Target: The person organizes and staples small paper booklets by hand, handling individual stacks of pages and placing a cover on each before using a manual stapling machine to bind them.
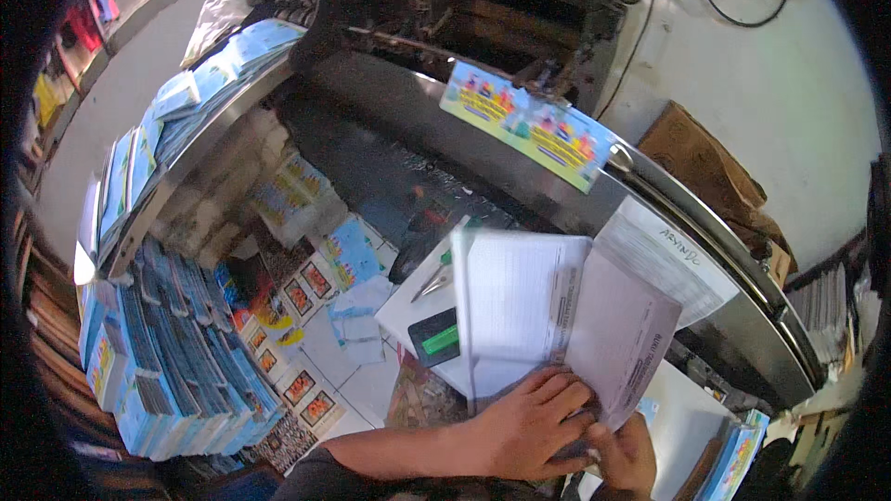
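A booklet lies open, its white ruled pages [518, 292] on the left and a greyish printed leaf [624, 329] slanting off to the right. Across the lower edge of these pages, my left hand [529, 417] is closed with bent fingers against the paper. My right hand [628, 453] pinches the bottom of the greyish leaf, close to the left fingertips. Left of the booklet, a dark item with a green strip [436, 339] and a pair of scissors [433, 283] rest on a white surface. A pale sheet with handwriting [664, 260] sits partly behind the leaf.
Tall stacks of blue booklets [190, 362] stand at the left, with more on a ledge [172, 121] above. A colourful printed sheet [529, 125] lies on a metal rail of a dark machine [520, 0]. Brown cardboard [701, 158] and further paper stacks [821, 315] are at the right.
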`<state>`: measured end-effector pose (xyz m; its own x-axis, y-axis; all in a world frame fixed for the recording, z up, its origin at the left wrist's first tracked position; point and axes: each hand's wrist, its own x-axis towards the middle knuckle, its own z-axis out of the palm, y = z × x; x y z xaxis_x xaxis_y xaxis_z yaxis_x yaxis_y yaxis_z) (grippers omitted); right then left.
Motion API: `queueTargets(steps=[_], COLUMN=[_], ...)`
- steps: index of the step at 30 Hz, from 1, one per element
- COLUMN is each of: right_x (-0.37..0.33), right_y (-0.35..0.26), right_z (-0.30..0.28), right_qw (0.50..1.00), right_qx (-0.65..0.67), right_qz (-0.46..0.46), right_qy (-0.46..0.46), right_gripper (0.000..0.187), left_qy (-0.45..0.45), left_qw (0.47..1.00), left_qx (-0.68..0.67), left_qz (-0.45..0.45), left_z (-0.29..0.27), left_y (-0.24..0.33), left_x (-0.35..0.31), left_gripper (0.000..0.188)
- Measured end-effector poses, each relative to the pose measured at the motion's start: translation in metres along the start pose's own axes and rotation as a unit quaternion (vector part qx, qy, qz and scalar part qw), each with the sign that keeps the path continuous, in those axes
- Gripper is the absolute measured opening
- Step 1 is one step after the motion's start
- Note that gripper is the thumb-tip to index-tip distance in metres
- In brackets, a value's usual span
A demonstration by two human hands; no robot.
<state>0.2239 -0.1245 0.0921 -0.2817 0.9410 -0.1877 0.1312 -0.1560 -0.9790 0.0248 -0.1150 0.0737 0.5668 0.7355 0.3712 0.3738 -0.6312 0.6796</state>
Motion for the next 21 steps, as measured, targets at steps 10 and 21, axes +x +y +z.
queueTargets(steps=[10, 21], right_x=[0.033, 0.237], right_y=[-0.026, -0.023], right_z=[-0.144, -0.18], right_qw=[0.86, 0.538], right_qx=[-0.423, -0.72], right_qz=[0.034, -0.335], right_qy=[0.283, 0.281], right_gripper=[0.046, 0.06], left_qy=[0.406, 0.346], left_qw=[0.894, 0.815], left_qx=[0.055, 0.099], left_qz=[-0.182, -0.454], left_z=[-0.063, -0.049], left_y=[-0.133, -0.217], left_x=[-0.051, -0.07], left_gripper=[0.032, 0.053])
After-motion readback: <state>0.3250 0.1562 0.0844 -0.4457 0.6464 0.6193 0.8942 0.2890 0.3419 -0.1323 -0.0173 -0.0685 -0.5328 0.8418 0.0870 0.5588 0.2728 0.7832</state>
